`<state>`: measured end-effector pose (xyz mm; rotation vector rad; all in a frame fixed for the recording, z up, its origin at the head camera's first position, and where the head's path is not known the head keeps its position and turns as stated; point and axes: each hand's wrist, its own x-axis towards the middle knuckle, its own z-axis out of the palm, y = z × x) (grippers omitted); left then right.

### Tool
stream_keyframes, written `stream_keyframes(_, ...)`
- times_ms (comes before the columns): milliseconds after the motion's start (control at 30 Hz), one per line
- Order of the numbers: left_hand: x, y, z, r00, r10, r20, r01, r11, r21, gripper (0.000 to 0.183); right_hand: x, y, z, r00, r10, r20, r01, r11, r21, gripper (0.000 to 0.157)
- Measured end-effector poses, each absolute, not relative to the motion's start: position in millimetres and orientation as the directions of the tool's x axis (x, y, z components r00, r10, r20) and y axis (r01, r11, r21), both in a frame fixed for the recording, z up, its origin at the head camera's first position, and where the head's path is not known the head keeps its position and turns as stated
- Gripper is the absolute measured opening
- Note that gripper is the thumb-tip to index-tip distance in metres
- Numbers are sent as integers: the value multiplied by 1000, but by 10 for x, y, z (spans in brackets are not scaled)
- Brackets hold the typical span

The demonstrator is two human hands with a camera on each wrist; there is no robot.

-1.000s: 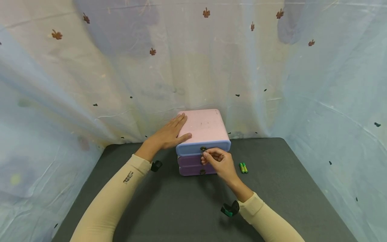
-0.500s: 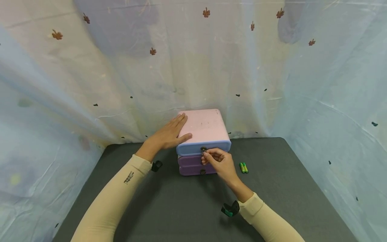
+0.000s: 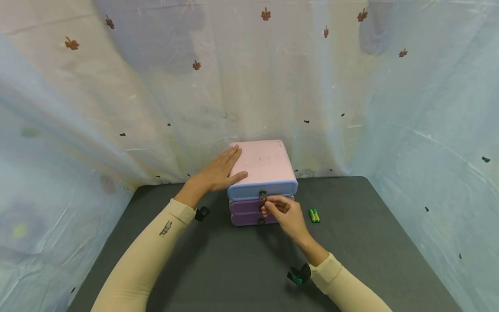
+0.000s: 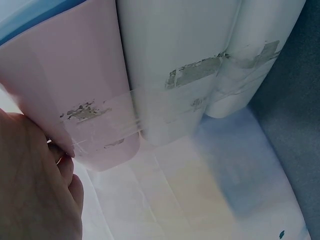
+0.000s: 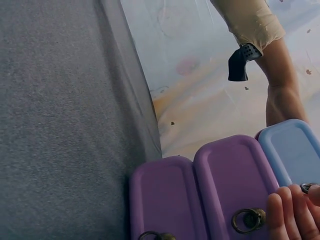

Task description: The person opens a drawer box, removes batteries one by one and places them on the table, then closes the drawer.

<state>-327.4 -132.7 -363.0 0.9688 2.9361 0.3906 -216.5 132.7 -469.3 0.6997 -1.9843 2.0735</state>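
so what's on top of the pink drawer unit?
Left hand rests along its left edge; a few small dark marks show on the pink top. Surface under the hand is covered, can't tell.

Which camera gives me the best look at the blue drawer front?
The head view: it shows the blue drawer front nearly whole, with its ring. The right wrist view cuts it off at the picture's edge, and fingers cover part. The left wrist view shows only a blue strip.
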Motion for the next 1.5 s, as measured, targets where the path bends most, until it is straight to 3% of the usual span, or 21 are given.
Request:
stream_keyframes(633,-3282,-1329,-3620,-803,595,45,587,775,235,94,-2109,1473,-5043,-893,-175,415,-426,29,-904,21)
stream_keyframes(1500,-3285,-1330,-3628,-805,592,48,585,777,231,94,-2159,1402,-5133,-893,-179,413,-413,-36,-910,21)
